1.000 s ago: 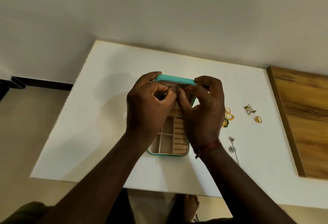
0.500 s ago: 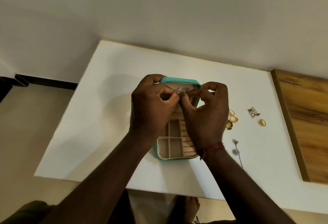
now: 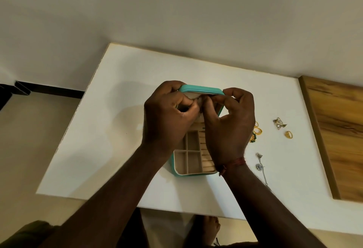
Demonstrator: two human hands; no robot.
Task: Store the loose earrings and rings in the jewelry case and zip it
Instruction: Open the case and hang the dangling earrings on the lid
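Note:
A teal jewelry case (image 3: 201,89) stands open on the white table, its lid upright and its beige tray (image 3: 191,161) of compartments and ring rolls facing me. My left hand (image 3: 167,118) and my right hand (image 3: 229,122) meet at the inside of the lid, fingertips pinched together on a small silver earring (image 3: 198,98), mostly hidden by my fingers. Loose pieces lie right of the case: gold rings (image 3: 257,129), a green-and-gold earring (image 3: 253,137), a triangular silver earring (image 3: 279,123), a gold ring (image 3: 288,134) and long silver earrings (image 3: 260,166).
The white table (image 3: 117,130) ends near me and on the left. A wooden panel (image 3: 337,139) borders its right side. A bare foot (image 3: 210,226) shows on the floor beneath the front edge.
Both hands stay pinched at the lid, the fingers shifting slightly on the small earring. The view has shifted a little; the case and loose jewelry have not moved.

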